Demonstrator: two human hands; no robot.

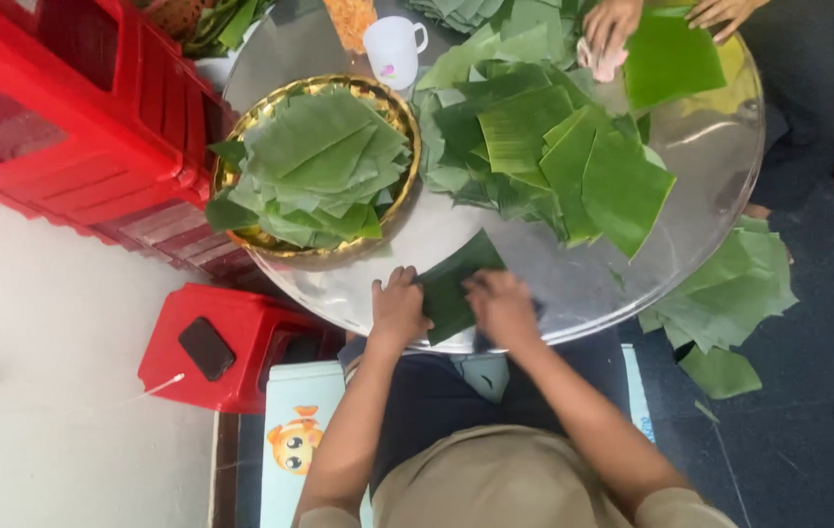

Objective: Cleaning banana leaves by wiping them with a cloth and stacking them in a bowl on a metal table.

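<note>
Round metal table (573, 284), leaf pile (544, 156) mid, gold tray (241, 235) of cut leaves left | left hand (397, 311) flat, pinning dark leaf piece (454, 288) at near edge | right hand (503, 308) pressing it, grip unclear | step: likely wiping or smoothing | next: firm, even strokes

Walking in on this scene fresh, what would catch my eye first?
Green banana leaf pieces everywhere: a heap in the middle of the round metal tray and a neat stack in the golden bowl on its left. At the near edge, the left hand and right hand press one dark leaf piece flat.
</note>
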